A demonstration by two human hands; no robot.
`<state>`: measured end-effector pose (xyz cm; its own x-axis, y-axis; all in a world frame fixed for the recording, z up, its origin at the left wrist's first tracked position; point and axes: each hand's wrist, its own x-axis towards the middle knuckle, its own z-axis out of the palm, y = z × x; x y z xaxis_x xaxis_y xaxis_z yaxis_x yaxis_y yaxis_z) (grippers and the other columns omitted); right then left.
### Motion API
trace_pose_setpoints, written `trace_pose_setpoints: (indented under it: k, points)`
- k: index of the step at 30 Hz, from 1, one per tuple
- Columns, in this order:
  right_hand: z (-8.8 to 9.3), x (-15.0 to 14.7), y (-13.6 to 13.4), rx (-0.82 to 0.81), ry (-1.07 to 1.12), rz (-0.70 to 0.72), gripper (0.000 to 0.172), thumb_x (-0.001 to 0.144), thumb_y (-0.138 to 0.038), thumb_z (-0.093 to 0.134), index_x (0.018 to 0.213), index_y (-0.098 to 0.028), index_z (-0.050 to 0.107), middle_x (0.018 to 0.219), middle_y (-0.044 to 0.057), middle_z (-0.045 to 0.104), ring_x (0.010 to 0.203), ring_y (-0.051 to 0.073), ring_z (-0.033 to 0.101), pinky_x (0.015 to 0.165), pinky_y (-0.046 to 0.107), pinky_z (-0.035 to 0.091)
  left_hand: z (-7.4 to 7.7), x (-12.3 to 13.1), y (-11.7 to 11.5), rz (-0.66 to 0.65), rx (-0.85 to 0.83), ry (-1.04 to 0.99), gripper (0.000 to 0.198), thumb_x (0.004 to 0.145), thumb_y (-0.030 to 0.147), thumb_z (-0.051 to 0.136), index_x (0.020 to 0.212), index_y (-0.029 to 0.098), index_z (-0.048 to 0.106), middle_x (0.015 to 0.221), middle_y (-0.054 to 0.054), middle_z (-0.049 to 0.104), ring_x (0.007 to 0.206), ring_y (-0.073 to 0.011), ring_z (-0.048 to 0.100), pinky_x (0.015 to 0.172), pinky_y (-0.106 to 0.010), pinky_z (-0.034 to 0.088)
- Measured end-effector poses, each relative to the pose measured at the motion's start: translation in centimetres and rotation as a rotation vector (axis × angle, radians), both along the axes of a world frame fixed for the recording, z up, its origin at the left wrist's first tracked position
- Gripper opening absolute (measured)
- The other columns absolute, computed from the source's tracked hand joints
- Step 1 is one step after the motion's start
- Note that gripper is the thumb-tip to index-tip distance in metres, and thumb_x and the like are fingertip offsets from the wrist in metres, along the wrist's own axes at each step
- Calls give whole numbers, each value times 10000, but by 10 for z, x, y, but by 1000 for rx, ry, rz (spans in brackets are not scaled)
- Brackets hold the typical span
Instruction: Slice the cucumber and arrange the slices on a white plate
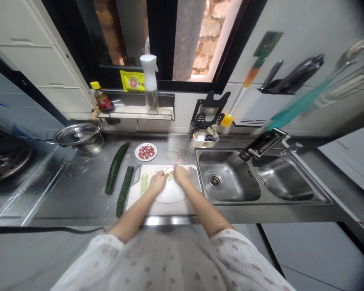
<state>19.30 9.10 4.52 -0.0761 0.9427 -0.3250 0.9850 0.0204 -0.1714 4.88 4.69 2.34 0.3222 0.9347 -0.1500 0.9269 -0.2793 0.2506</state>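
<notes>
Over a white plate (170, 193) on a white cutting board (135, 198), both of my hands meet at the plate's far side. My left hand (158, 181) has its fingers curled in at pale green cucumber slices (169, 177). From the other side, my right hand (181, 174) pinches at the same slices; its fingertips are small and partly blurred. A row of overlapping cucumber slices (144, 184) lies on the board left of the plate. Beside the right hand is a grey flat thing (195, 178) like a knife blade. A cut cucumber (125, 192) and a longer cucumber (117, 167) lie to the left.
Behind the board sits a small plate of chopped red pieces (147, 152). A lidded steel pot (80, 137) stands back left. The double sink (230, 178) with its black faucet (262, 143) adjoins the board's right. A shelf (133, 112) holds a spray bottle (151, 83) and a sauce bottle (101, 97).
</notes>
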Motion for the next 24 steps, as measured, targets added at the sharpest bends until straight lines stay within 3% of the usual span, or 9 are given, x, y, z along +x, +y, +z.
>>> trace_pose_setpoints:
  k: [24]
  points:
    - [-8,10,-4,-8,5,-63,249,922,-249,468,1103,-140,600,1034,159,678,1024,223,618,802,292,413,4,2,1,-68,3,73,364,965,235,321,1199,201,598,1068,-131,552,1029,-243,490,818,-333,426]
